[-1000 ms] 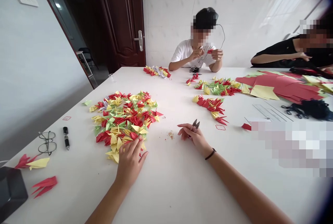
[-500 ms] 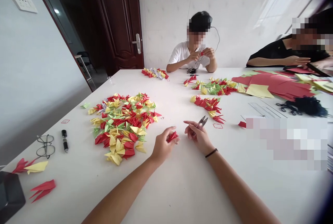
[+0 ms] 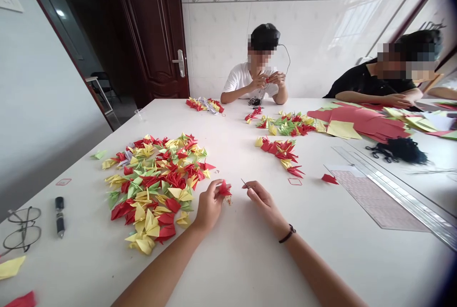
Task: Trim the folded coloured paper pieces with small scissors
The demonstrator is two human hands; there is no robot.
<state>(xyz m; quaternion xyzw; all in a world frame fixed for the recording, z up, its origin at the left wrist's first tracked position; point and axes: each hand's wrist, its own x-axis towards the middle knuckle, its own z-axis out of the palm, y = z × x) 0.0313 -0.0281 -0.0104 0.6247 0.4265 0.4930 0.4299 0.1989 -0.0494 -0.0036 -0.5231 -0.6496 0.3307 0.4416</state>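
Pinched in the fingers of my left hand (image 3: 210,204) is a small red origami crane (image 3: 224,188). Just across from it, my right hand (image 3: 262,200) is closed around the thread snips (image 3: 244,183), of which only a thin dark pointed end shows, aimed toward the crane. A narrow gap separates that tip from the paper. Little tan scraps or beads (image 3: 229,200), too small to make out, show right under the crane. To the left of my left hand spreads a big pile of red, yellow and green folded paper (image 3: 153,178).
Ahead lie a cluster of red and yellow folded pieces (image 3: 282,150), a black cord bundle (image 3: 402,150), red paper sheets (image 3: 360,119) and a clear ruler (image 3: 396,188). Glasses (image 3: 22,228) and a black pen (image 3: 59,216) are at left. Two people sit across the white table (image 3: 243,264).
My right hand has turned, so the snips' blades, plainly seen earlier, now point left at the crane. My left hand has tilted, showing more of the crane. The view has shifted slightly.
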